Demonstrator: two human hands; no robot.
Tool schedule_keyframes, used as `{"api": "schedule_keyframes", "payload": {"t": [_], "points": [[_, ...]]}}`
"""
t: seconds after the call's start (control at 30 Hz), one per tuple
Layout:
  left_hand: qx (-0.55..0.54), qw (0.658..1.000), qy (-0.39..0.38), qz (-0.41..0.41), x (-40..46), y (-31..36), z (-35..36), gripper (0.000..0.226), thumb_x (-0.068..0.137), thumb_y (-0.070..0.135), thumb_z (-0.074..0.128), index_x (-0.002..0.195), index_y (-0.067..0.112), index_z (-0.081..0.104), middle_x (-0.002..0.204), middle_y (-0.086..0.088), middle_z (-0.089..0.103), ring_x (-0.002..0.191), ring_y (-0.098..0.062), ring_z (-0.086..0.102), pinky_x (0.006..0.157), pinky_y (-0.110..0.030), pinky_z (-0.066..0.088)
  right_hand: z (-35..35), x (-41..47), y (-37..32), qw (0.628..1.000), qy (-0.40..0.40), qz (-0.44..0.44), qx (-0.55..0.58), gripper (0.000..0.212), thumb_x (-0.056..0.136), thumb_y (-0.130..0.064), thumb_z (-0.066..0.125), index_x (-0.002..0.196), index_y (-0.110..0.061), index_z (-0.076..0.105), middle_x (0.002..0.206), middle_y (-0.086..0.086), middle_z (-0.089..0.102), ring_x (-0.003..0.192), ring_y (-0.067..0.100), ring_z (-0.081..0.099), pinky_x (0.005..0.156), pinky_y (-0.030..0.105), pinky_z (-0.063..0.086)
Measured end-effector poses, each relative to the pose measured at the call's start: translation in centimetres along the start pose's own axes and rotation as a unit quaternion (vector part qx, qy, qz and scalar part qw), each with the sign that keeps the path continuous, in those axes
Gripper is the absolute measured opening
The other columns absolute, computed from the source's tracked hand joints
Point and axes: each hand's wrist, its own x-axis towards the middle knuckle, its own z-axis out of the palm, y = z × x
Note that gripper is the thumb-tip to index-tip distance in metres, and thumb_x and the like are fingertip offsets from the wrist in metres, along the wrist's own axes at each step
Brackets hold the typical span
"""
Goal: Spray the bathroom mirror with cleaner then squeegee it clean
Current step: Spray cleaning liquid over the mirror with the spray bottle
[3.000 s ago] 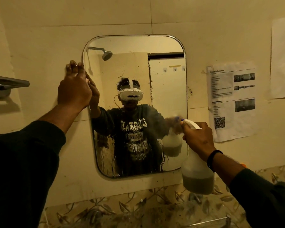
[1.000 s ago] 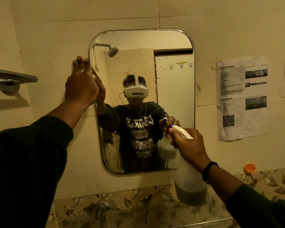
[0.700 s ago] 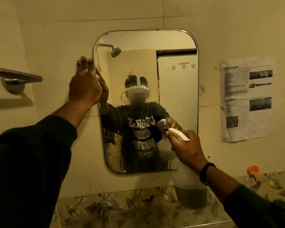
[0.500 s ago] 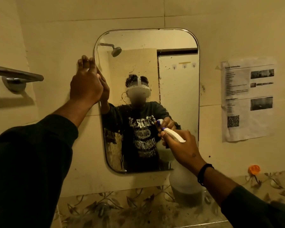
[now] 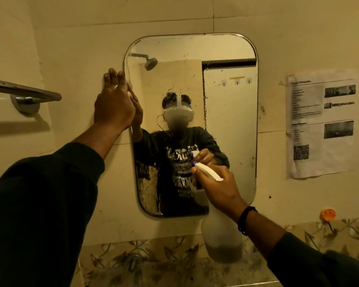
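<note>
Gripping the spray bottle (image 5: 221, 235) below, the right grip (image 5: 216, 187) aims at the wet mirror (image 5: 232, 121) ahead, while the left grip (image 5: 112, 106) presses flat, fingers straight, on its edge.

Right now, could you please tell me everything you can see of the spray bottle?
The spray bottle is translucent plastic with a white trigger head and a purple nozzle tip. It is held roughly upright before the lower right part of the mirror, nozzle aimed at the glass. Murky liquid fills only its bottom part. The right hand grips its neck and trigger; nothing else touches it.
</note>
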Motion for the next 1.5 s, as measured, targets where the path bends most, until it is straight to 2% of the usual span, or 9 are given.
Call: {"api": "schedule_keyframes", "payload": {"t": [0.43, 0.53, 0.7, 0.9, 1.03, 1.2, 1.27, 1.33, 1.5], "points": [[0.001, 1.0, -0.002, -0.006, 0.0, 0.1, -0.2, 0.053, 0.109, 0.018, 0.035, 0.161, 0.01, 0.023, 0.167, -0.019, 0.019, 0.156, -0.034, 0.017, 0.121, -0.049, 0.029, 2.8, 1.2, -0.3, 0.992, -0.053, 0.065, 0.098, 0.026, 0.093, -0.026, 0.063, 0.096, 0.0, 0.067, 0.075, 0.009, 0.07, 0.061, 0.011, 0.068, 0.057, 0.02, 0.053], [-0.001, 1.0, 0.0, -0.006, -0.1, 0.1, -0.3, 0.052, 0.11, 0.018, 0.036, 0.16, 0.01, 0.026, 0.166, -0.02, 0.022, 0.154, -0.036, 0.021, 0.121, -0.05, 0.031, 3.7, 1.7, -0.4, 0.992, -0.033, 0.082, 0.089, 0.024, 0.093, -0.024, 0.063, 0.096, 0.0, 0.066, 0.078, 0.02, 0.069, 0.064, 0.026, 0.067, 0.065, 0.043, 0.061], [-0.002, 1.0, 0.0, -0.003, 0.0, 0.1, -0.3, 0.052, 0.109, 0.017, 0.036, 0.16, 0.01, 0.026, 0.166, -0.019, 0.022, 0.155, -0.035, 0.018, 0.121, -0.049, 0.03, 4.7, 1.7, 0.0, 0.988, -0.001, 0.117, 0.097, 0.027, 0.091, -0.03, 0.066, 0.096, -0.003, 0.065, 0.072, 0.012, 0.065, 0.062, 0.025, 0.064, 0.068, 0.049, 0.059], [-0.004, 1.0, -0.002, -0.006, 0.0, 0.1, -0.2, 0.054, 0.109, 0.017, 0.036, 0.161, 0.012, 0.024, 0.167, -0.019, 0.02, 0.156, -0.034, 0.016, 0.121, -0.048, 0.03, 5.6, 2.0, -0.8, 0.994, -0.042, 0.075, 0.073, 0.032, 0.092, -0.035, 0.063, 0.086, -0.005, 0.068, 0.078, 0.015, 0.071, 0.072, 0.031, 0.07, 0.072, 0.041, 0.062], [-0.004, 1.0, -0.002, -0.005, 0.0, 0.0, -0.2, 0.053, 0.109, 0.017, 0.037, 0.16, 0.011, 0.026, 0.166, -0.019, 0.024, 0.155, -0.035, 0.019, 0.12, -0.049, 0.031, 7.1, 2.0, -0.8, 0.991, 0.024, 0.116, 0.055, 0.023, 0.081, -0.037, 0.067, 0.072, -0.016, 0.062, 0.074, 0.013, 0.067, 0.07, 0.033, 0.065, 0.071, 0.047, 0.058], [-0.006, 1.0, -0.001, -0.008, -0.3, 0.3, -0.5, 0.054, 0.109, 0.016, 0.037, 0.161, 0.012, 0.023, 0.167, -0.021, 0.018, 0.155, -0.035, 0.019, 0.121, -0.048, 0.03, 7.4, 2.4, -1.0, 0.984, -0.037, 0.163, 0.067, 0.038, 0.087, -0.036, 0.069, 0.105, -0.003, 0.064, 0.083, 0.013, 0.071, 0.069, 0.023, 0.07, 0.063, 0.032, 0.061], [-0.001, 1.0, -0.002, -0.007, -0.3, 0.3, -0.6, 0.054, 0.109, 0.015, 0.036, 0.161, 0.012, 0.022, 0.167, -0.02, 0.016, 0.155, -0.034, 0.019, 0.121, -0.048, 0.03, 7.7, 2.1, -1.1, 0.984, -0.068, 0.149, 0.076, 0.031, 0.088, -0.037, 0.067, 0.098, -0.008, 0.066, 0.081, 0.014, 0.073, 0.07, 0.026, 0.072, 0.067, 0.038, 0.063], [0.002, 1.0, -0.001, -0.008, -0.3, 0.3, -0.6, 0.054, 0.11, 0.016, 0.035, 0.162, 0.012, 0.02, 0.168, -0.019, 0.015, 0.156, -0.034, 0.018, 0.121, -0.047, 0.029, 8.2, 1.8, -1.1, 0.987, -0.047, 0.133, 0.077, 0.022, 0.088, -0.036, 0.066, 0.084, -0.015, 0.067, 0.079, 0.015, 0.074, 0.074, 0.031, 0.072, 0.07, 0.044, 0.062], [0.002, 1.0, -0.008, -0.007, -0.4, 0.3, -0.8, 0.054, 0.11, 0.016, 0.035, 0.162, 0.012, 0.021, 0.168, -0.018, 0.017, 0.155, -0.034, 0.019, 0.121, -0.046, 0.03, 9.0, 1.9, -0.8, 0.992, 0.029, 0.115, 0.042, 0.017, 0.09, -0.032, 0.065, 0.087, -0.016, 0.063, 0.081, 0.011, 0.072, 0.069, 0.021, 0.07, 0.06, 0.026, 0.059]]}}
